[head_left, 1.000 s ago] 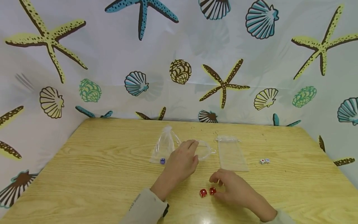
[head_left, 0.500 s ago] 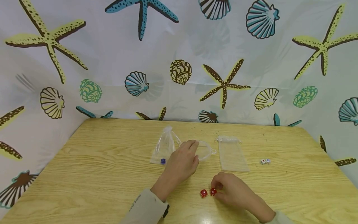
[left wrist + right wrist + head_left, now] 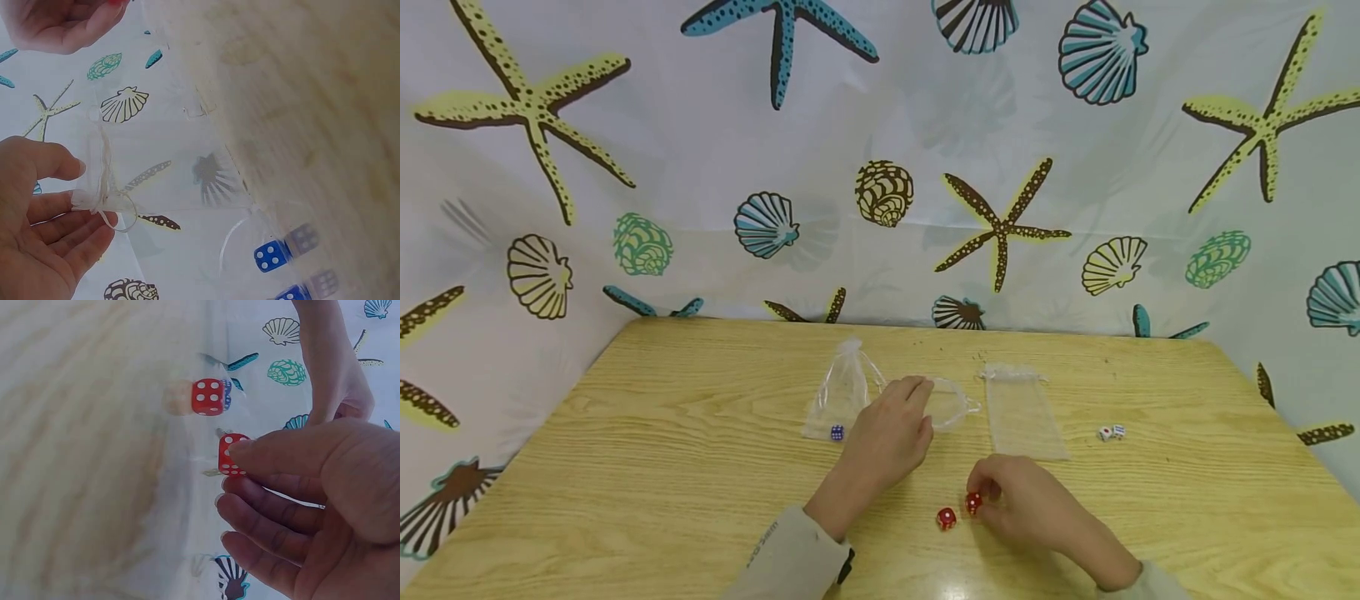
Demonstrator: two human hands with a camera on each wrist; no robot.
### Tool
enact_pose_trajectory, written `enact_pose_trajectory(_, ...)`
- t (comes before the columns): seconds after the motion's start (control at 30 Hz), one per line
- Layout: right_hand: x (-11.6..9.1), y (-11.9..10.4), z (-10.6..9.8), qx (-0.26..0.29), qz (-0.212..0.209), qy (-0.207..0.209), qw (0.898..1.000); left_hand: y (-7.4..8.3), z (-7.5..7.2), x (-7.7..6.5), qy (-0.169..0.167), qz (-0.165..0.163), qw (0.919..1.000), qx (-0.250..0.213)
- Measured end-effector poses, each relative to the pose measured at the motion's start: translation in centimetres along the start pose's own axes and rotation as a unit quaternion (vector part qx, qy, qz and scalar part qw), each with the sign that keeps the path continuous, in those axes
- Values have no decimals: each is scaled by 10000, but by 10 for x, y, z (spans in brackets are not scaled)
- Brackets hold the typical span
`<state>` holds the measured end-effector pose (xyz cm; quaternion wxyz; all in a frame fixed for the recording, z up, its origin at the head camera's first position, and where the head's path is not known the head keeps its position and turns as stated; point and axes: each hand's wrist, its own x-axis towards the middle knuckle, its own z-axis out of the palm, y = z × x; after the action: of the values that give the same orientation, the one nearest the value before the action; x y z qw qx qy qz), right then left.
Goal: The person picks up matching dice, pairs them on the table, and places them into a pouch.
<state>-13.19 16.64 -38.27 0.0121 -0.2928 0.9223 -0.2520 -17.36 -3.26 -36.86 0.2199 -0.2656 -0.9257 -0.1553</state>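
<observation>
My right hand (image 3: 1026,504) pinches a red die (image 3: 973,503) between thumb and fingertips, just above the table. In the right wrist view the thumb covers part of that die (image 3: 232,454), and its spots are white. A second red die (image 3: 946,518) sits on the table to its left. My left hand (image 3: 891,433) holds a sheer white drawstring bag (image 3: 947,404) near its gathered mouth. From the left wrist view, the thumb and curled fingers (image 3: 78,234) lie around the bag's mouth and cord; the hand hides part of this bag in the head view.
Left of the left hand lies another sheer drawstring bag (image 3: 842,387), with a blue die (image 3: 837,432) at its lower edge. A third flat bag (image 3: 1024,412) lies to the right. Two white dice (image 3: 1111,432) sit farther right on the wooden table (image 3: 662,467). A patterned cloth (image 3: 820,283) hangs behind.
My right fingers have closed around the right-hand red die and lifted it slightly, turning it. The left hand and the bags have stayed in place.
</observation>
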Motion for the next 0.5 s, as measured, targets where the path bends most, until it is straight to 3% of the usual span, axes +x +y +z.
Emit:
enact_pose_trajectory(0.23, 6, -5, -12, 59, 53, 243, 9997, 1, 0, 0, -13, 15, 10000, 33)
enact_pose_trajectory(0.5, 16, -13, -20, -123, 101, 978, 9951, 1, 0, 1, -21, 26, 10000, 72)
